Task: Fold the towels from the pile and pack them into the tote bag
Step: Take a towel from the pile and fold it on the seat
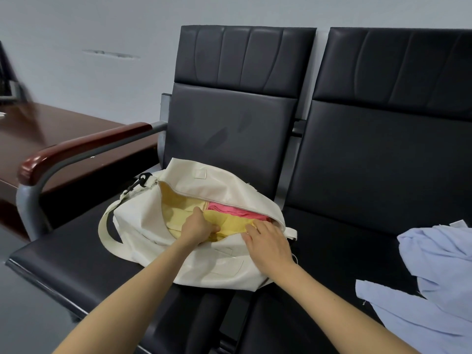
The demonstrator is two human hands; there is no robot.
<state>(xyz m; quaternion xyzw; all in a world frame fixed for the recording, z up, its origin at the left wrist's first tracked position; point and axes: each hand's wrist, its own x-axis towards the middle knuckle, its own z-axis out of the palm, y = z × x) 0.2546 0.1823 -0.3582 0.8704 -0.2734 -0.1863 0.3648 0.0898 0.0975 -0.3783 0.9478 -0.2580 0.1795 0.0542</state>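
We count two black padded seats [229,129] side by side. One heap of pale blue towels [439,264] lies on the right seat, and one cream canvas tote bag [204,272] lies unzipped on the left. Inside are one folded yellow towel [229,223] and one pink towel [229,210]. Our left hand [199,227] curls into the yellow one. Our right hand [268,241], fingers straight, rests on the bag's near rim, just apart from the left.

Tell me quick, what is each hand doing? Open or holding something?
Left hand: closed, gripping the yellow towel in the tote bag.
Right hand: open, resting flat at the bag's opening.
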